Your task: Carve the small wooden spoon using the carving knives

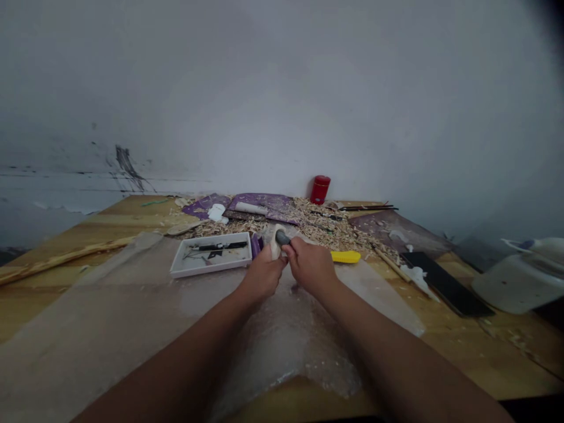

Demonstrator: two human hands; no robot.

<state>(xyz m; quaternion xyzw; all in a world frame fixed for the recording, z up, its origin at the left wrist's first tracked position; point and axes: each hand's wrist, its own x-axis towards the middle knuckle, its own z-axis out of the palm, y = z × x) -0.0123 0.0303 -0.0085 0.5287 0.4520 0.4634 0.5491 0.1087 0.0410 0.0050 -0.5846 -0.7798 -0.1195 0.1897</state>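
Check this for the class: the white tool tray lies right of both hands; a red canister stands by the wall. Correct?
No: the head view puts the white tool tray left of the left hand and right hand. The red canister stands by the wall.

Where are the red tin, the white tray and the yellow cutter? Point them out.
Red tin (319, 189): head view, its side.
White tray (210, 268): head view, its front rim.
Yellow cutter (346, 257): head view, its handle.

Worn on the head, looking forward and down from just behind the near counter (493, 358) edge, close above the left hand (261, 275) and right hand (311, 267), out toward the wall (282, 100).
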